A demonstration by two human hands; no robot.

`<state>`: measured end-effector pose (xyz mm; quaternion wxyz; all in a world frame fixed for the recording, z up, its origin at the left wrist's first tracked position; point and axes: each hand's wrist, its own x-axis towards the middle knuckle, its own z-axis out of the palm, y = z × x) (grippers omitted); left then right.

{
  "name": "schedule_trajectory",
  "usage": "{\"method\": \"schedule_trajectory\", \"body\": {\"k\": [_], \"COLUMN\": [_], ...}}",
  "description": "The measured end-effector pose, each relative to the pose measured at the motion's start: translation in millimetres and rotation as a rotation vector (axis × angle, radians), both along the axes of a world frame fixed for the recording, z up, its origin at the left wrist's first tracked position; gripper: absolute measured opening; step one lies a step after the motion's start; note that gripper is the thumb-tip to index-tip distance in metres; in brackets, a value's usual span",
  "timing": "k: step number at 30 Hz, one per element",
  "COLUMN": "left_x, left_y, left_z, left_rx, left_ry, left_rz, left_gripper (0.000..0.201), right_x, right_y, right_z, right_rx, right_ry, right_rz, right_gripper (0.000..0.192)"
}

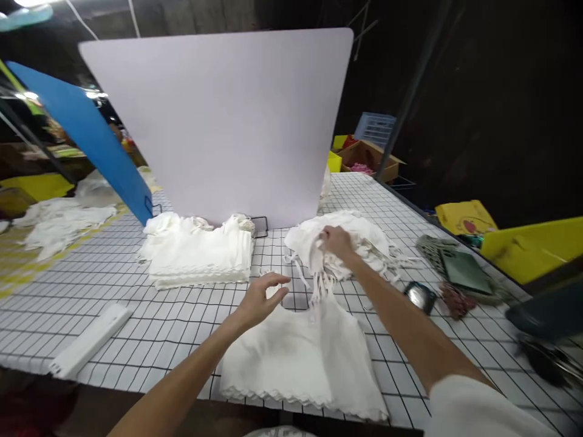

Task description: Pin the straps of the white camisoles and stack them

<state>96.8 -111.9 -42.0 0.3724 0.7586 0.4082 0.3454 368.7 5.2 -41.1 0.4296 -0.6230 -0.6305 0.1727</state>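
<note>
A white sleeveless top (291, 358) with a scalloped hem lies spread on the checked cloth at the near edge. My left hand (262, 297) is just above its neckline, thumb and fingers apart and nothing between them. Farther off, my right hand (337, 243) is closed on a white garment (317, 258), its fabric and thin ties hanging blurred toward the top. Behind this hand is a loose heap of white garments (359, 230) with dangling ties. To the left sits a neat stack of folded white garments (200, 258).
A large white board (218, 121) stands upright behind the stack, a blue board (86, 133) to its left. A white plastic strip (91, 340) lies front left. At right are a dark shiny object (419, 296), a green item (467, 271) and a yellow bin (537, 249).
</note>
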Motion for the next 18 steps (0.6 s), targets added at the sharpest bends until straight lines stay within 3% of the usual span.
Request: {"method": "schedule_trajectory", "body": {"k": [2, 5, 7, 9, 11, 13, 15, 18], "left_x": [-14.2, -28.5, -27.5, -19.7, -8.1, 4.6, 17.1, 32.3], "left_y": [4.5, 13.2, 21.5, 31.7, 42.1, 50.9, 57.0, 59.9], "left_z": [-0.7, -2.6, 1.4, 14.8, 39.6, 72.8, 107.7, 147.9], "left_rx": [-0.049, -0.109, -0.140, -0.175, -0.184, -0.153, -0.076, 0.050], "left_ry": [-0.005, -0.038, -0.070, -0.125, -0.214, -0.329, -0.434, -0.490], "left_rz": [0.083, 0.167, 0.148, 0.094, 0.044, 0.003, -0.039, -0.135], "left_gripper": [0.027, 0.028, 0.032, 0.037, 0.041, 0.045, 0.054, 0.081], "right_x": [23.8, 57.4, 67.5, 64.9, 51.5, 31.6, 10.1, -15.6], "right_y": [18.2, 35.1, 33.9, 22.6, 3.6, -20.1, -44.3, -73.1], "right_z": [31.3, 95.9, 140.3, 179.4, 210.6, 233.0, 247.0, 255.7], "right_rx": [0.039, 0.139, 0.235, 0.324, 0.347, 0.272, 0.157, 0.019], "right_ry": [0.166, 0.404, 0.516, 0.567, 0.598, 0.650, 0.666, 0.626], "right_rz": [-0.028, -0.059, -0.064, -0.046, 0.070, 0.320, 0.511, 0.611], "right_gripper": [0.027, 0.030, 0.026, 0.018, 0.012, 0.010, 0.013, 0.013]}}
